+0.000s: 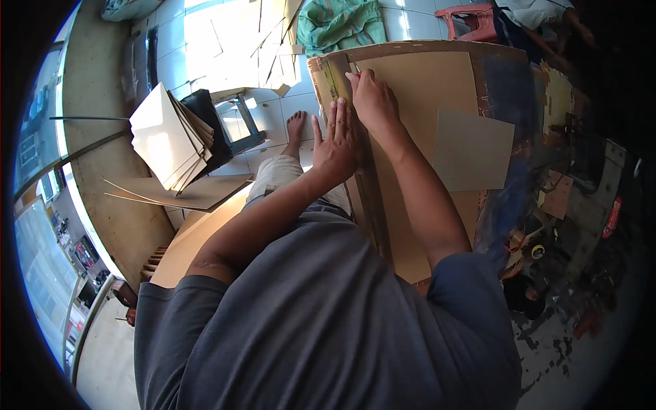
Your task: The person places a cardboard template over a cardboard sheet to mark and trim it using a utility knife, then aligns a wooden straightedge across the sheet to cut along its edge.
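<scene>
"So, how were the hands set?"

"The left hand (pixel 335 149) lay open and flat, its fingers pointing forward over a long dark strip (pixel 369 191). The right hand (pixel 374 102) was closed around a small red tool (pixel 358 71) near the strip's far end."

"And where was the strip?"

"Along the left side of the brown sheet (pixel 424 89), on the bench (pixel 506 96). I couldn't make out the tool's tip."

"What would have made for good work there?"

"Firm, even pressure from the left hand, I judged, with its fingertips clear of the tool's path, and the tool kept snug along the strip so nothing slid."

"Any room to move?"

"Little ahead: the bench's far edge was near the right hand. Toward the body the strip ran on uncovered. A grey sheet (pixel 473 150) lay just beside the right forearm, which might have nudged it."
</scene>
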Available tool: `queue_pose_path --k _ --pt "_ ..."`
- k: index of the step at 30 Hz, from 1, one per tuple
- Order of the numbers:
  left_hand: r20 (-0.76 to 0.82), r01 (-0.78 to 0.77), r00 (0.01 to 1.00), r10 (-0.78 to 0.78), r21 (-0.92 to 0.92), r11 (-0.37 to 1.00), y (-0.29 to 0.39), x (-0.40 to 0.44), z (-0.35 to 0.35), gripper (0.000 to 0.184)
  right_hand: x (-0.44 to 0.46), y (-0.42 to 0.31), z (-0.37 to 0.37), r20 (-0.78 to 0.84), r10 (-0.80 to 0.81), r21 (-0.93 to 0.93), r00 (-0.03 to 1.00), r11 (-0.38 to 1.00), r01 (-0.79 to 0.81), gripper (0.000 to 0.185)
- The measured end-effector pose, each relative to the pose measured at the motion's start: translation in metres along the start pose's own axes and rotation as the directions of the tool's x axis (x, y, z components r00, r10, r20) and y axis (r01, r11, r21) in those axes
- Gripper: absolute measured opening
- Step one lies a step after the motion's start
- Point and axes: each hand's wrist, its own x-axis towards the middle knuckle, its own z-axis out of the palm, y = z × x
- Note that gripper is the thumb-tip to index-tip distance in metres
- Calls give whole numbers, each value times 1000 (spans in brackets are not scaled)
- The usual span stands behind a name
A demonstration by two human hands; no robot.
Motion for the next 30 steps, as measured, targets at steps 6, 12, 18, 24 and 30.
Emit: queue_pose_path --k 6,12,18,24,30 --pt "50 21 999 -21 -8 1000 1 0 -5 127 10 -2 7 68 67 -52 995 997 -64 49" --pt "111 35 993 -34 -11 999 3 0 -12 130 3 -6 5 117 79 -83 990 994 -69 49" --pt "108 59 992 -60 11 998 3 1 -6 126 5 2 7 109 24 -66 994 998 -17 52" --pt "-98 32 995 -33 -7 999 1 1 7 114 -30 25 9 109 -39 -59 993 997 46 49" --pt "-58 32 998 -34 -30 999 2 0 6 118 -94 46 6 176 5 -67 984 998 7 46"
